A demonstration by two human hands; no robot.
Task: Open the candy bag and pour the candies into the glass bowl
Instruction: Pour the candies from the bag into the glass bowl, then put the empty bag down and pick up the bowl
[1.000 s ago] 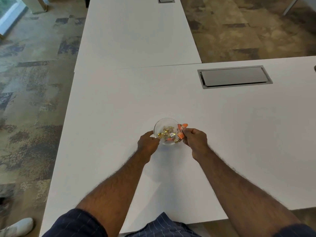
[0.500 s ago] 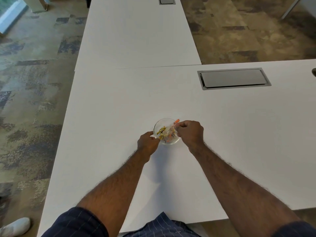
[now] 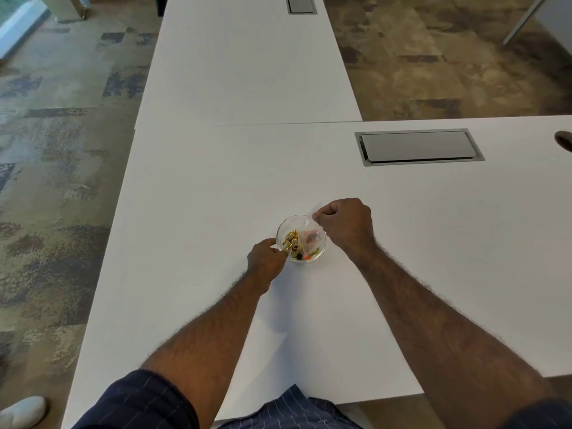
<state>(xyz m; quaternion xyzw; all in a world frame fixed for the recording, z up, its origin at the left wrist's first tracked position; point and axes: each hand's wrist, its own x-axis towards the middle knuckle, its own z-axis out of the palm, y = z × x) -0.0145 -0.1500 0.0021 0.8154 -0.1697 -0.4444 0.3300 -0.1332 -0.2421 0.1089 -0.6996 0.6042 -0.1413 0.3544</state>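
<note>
A small glass bowl (image 3: 283,230) stands on the white table (image 3: 192,212) and holds gold-wrapped, orange and green candies (image 3: 292,239). My left hand (image 3: 266,261) grips the bowl's near left rim. My right hand (image 3: 345,226) pinches the upper end of a clear plastic candy bag (image 3: 309,235), which hangs mouth-down over the bowl's right half with an orange candy still showing inside it. The right hand is above and to the right of the bowl.
A grey cable hatch (image 3: 418,147) is set into the table at the back right, with a round cable hole (image 3: 564,139) at the right edge. A second white table (image 3: 247,57) adjoins behind. Carpeted floor lies left, with a white shoe (image 3: 21,411) at the bottom left.
My right hand has risen and moved up and right, lifting the bag's end above the bowl. More candies lie in the bowl. My left hand has stayed on the rim.
</note>
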